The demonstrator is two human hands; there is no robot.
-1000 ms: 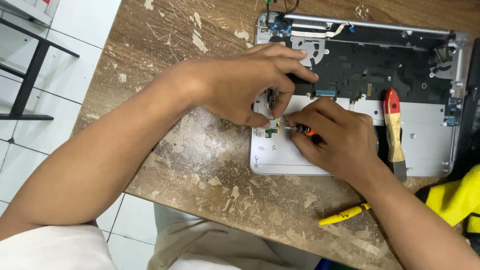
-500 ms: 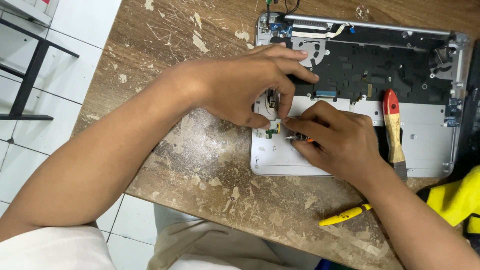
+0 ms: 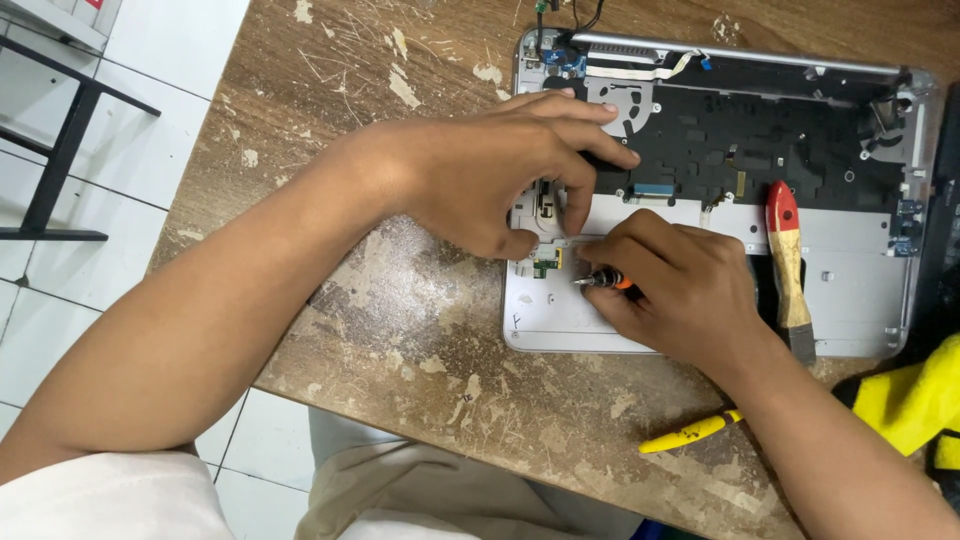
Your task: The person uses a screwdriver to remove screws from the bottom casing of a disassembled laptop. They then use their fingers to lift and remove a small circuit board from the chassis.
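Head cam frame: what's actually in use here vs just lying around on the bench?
In use:
- opened silver laptop base, on the worn wooden table
- small orange-handled screwdriver, in the right hand
- small green circuit board, by the left hand

Lying about:
- red-and-wood-handled brush, resting on the laptop base
- yellow pen-shaped tool
- yellow cloth

We see a worn brown wooden table w/ flaking pale paint (image 3: 330,130), a paintbrush w/ red-and-tan wooden handle (image 3: 787,262) lying on the right, a yellow plastic pen-like tool (image 3: 692,432) near the front edge, yellow cloth (image 3: 905,400) at far right, black metal frame (image 3: 60,165) over white tiled floor (image 3: 180,40)
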